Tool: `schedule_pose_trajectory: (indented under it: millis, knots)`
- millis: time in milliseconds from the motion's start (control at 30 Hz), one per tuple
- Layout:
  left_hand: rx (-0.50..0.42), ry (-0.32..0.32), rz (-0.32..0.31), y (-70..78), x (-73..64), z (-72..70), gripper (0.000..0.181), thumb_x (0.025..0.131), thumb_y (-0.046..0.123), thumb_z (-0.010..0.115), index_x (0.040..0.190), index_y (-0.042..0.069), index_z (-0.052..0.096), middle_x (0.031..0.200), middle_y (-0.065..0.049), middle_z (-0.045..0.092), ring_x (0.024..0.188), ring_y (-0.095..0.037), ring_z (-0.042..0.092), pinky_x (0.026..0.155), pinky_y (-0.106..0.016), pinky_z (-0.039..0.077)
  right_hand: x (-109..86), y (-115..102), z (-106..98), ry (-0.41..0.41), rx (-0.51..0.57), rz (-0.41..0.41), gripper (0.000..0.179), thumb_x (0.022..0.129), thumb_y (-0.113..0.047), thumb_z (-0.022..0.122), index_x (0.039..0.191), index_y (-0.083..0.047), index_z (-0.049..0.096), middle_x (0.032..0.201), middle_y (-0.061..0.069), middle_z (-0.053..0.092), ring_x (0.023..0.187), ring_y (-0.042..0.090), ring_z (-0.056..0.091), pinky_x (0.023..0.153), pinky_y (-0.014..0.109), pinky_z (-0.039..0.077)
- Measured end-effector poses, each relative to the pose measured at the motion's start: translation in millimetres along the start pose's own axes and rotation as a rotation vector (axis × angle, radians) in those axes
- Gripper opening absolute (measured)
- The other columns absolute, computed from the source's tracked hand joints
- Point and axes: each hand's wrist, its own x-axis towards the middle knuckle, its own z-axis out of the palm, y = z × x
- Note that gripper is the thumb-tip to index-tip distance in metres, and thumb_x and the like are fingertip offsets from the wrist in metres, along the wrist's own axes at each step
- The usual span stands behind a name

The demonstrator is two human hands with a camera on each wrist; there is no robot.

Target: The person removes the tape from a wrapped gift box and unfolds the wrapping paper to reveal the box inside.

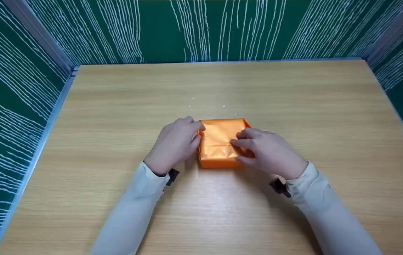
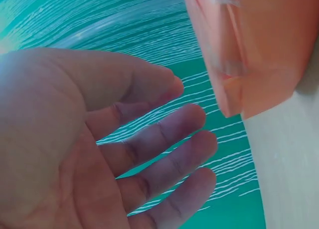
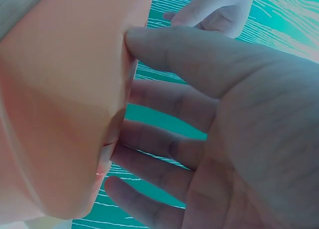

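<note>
A box-shaped package wrapped in orange paper [image 1: 219,132] lies on the table, with a folded seam across its top. At its left edge is my left hand [image 1: 178,143]. In the left wrist view this hand's loosely bent fingers [image 2: 174,154] are spread apart with nothing between them, beside the package's folded, taped-looking end [image 2: 269,54]. Over the package's right part lies my right hand [image 1: 267,148], its fingers reaching across the top. Up close in the right wrist view, the right thumb [image 3: 164,47] touches the package's edge and the fairly straight fingers extend along the top face.
The package sits on a wide wooden table [image 1: 134,95]. A few tiny white scraps [image 1: 224,106] lie beyond it. Green panels with white wavy lines [image 1: 222,32] stand at the back and both sides. Each wrist carries a small black device [image 1: 280,187].
</note>
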Motion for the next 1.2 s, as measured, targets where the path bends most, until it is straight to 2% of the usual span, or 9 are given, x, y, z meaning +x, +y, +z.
schedule_pose_trajectory:
  millis: [233,433,667,867,1000,1100,1200]
  knots:
    - [-0.033,-0.019,0.015,3.7,3.5,10.2,0.013,0.101,0.017,0.065,0.105,0.011,0.076,0.09,-0.005,0.064,0.079,-0.026,0.061,0.07,-0.04,0.053,-2.6,0.5,-1.9,-0.011,-0.002,0.019,0.043,0.088,-0.034,0.084,0.125,-0.012,0.077,0.124,0.013,0.07,0.107,0.033,0.069,0.093,0.048,0.057]
    - [-0.039,-0.014,0.0,2.6,4.7,15.6,0.007,0.097,0.014,0.071,0.099,0.012,0.076,0.087,-0.004,0.063,0.079,-0.026,0.061,0.071,-0.04,0.052,-3.3,-0.5,-2.4,-0.025,-0.001,0.025,0.045,0.088,-0.035,0.084,0.127,-0.013,0.076,0.125,0.013,0.07,0.107,0.033,0.069,0.093,0.048,0.057]
    - [-0.047,-0.03,-0.005,2.9,5.3,16.6,0.008,0.097,0.015,0.072,0.1,0.013,0.079,0.093,-0.004,0.067,0.085,-0.026,0.063,0.076,-0.041,0.054,-3.8,-0.7,-2.3,-0.026,0.003,0.03,0.045,0.089,-0.034,0.083,0.128,-0.013,0.075,0.127,0.014,0.069,0.109,0.034,0.069,0.095,0.05,0.056]
    - [-0.051,-0.024,0.005,2.7,4.9,16.4,0.01,0.096,0.013,0.071,0.103,0.011,0.077,0.092,-0.005,0.066,0.086,-0.028,0.064,0.075,-0.042,0.055,-4.1,0.4,0.8,0.012,0.007,-0.005,0.042,0.09,-0.03,0.082,0.125,-0.008,0.076,0.124,0.016,0.07,0.106,0.036,0.069,0.093,0.05,0.057]
    - [-0.017,-0.029,0.006,4.4,4.2,15.0,0.011,0.097,0.013,0.07,0.106,0.01,0.075,0.09,-0.005,0.065,0.083,-0.028,0.063,0.072,-0.041,0.054,-3.2,0.3,0.6,-0.003,0.008,0.012,0.043,0.09,-0.031,0.082,0.127,-0.01,0.076,0.125,0.014,0.069,0.107,0.034,0.069,0.094,0.049,0.057]
    - [0.01,-0.051,0.029,5.9,2.3,12.6,0.005,0.098,0.012,0.068,0.097,0.01,0.073,0.086,-0.004,0.064,0.08,-0.027,0.063,0.07,-0.04,0.053,-2.6,0.1,0.2,-0.01,0.011,0.018,0.043,0.09,-0.032,0.082,0.127,-0.011,0.075,0.125,0.014,0.069,0.107,0.033,0.069,0.094,0.048,0.057]
    - [0.002,-0.107,0.09,5.7,-0.6,8.9,0.008,0.097,0.012,0.067,0.091,0.011,0.071,0.084,-0.003,0.065,0.078,-0.024,0.062,0.07,-0.038,0.053,-2.3,-0.2,-0.1,-0.013,0.016,0.017,0.044,0.09,-0.033,0.083,0.128,-0.012,0.075,0.126,0.013,0.069,0.108,0.032,0.069,0.094,0.047,0.057]
